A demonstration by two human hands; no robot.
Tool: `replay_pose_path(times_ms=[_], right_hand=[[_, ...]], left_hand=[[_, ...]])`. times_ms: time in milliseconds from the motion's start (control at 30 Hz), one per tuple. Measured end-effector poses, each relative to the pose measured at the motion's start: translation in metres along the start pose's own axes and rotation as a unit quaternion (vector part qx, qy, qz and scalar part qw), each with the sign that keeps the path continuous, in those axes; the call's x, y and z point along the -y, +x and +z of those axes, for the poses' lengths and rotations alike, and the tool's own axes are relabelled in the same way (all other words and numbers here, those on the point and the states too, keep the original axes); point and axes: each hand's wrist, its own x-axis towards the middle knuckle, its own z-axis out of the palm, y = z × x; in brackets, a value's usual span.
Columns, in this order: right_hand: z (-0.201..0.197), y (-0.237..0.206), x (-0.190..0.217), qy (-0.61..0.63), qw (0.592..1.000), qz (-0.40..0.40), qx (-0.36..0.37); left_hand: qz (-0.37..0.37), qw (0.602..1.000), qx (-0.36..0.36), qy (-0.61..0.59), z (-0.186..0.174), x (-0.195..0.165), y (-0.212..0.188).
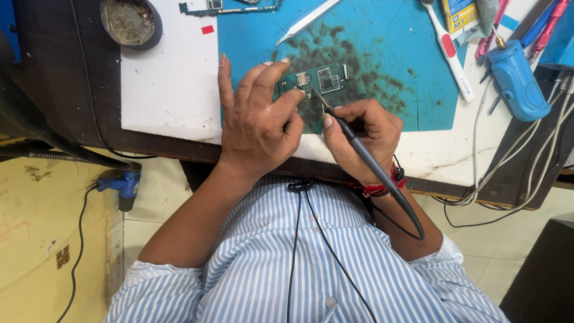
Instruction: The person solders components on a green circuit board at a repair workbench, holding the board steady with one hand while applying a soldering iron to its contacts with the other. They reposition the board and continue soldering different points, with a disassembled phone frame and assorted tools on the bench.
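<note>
Green rectangular circuit board (315,81) lies on the blue work mat (382,54), pinned at its near-left edge by left hand (258,122); right hand (359,134) grips a black soldering iron (371,164), tip touching the board. Work appears mid-course.

The scene is evenly and brightly lit; soft shadows are cast toward six o'clock; edges are slightly bowed.
</note>
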Motion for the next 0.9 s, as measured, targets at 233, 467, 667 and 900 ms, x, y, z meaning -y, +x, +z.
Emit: replay_pose_path(times_ms=[233,467,667,900], right_hand=[[0.0007,0.0005,0.0,-0.011,1.0,-0.013,-0.005],[0.0009,0.0,-0.0009,-0.008,1.0,-0.014,-0.004],[0.0013,0.0007,-0.0002,-0.009,1.0,-0.015,-0.005],[0.0013,0.0016,0.0007,-0.006,1.0,-0.013,-0.003]], left_hand=[[0.002,1.0,0.002,-0.001,-0.0009,0.0002,0.0003],[0.002,1.0,0.002,-0.001,-0.0013,-0.0001,0.0001],[0.001,1.0,0.001,0.0,-0.0014,-0.0001,0.0006],[0.001,1.0,0.0,0.001,0.0,0.0001,0.0005]])
